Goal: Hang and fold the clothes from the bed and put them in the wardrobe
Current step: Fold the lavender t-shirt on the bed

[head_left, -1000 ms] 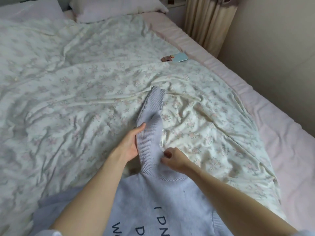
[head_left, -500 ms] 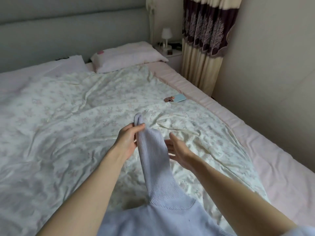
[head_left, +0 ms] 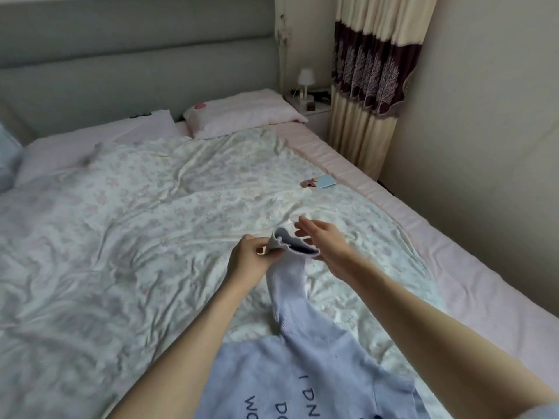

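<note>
A pale lilac knit sweater with dark lettering lies on the floral duvet at the near edge of the bed. One ribbed sleeve is lifted off the bed. My left hand pinches the sleeve's cuff, whose opening gapes. My right hand is beside the cuff's right side with fingers straight and spread, touching or just under the cuff edge.
A small blue card and a pink item lie on the duvet near the bed's right side. Two pink pillows lean at the grey headboard. A nightstand with a lamp and a curtain stand at the right wall.
The sleeve has been raised from the bed and its cuff now opens upward. My left hand slid up to the cuff. My right hand let go of the sleeve's base and moved beside the cuff.
</note>
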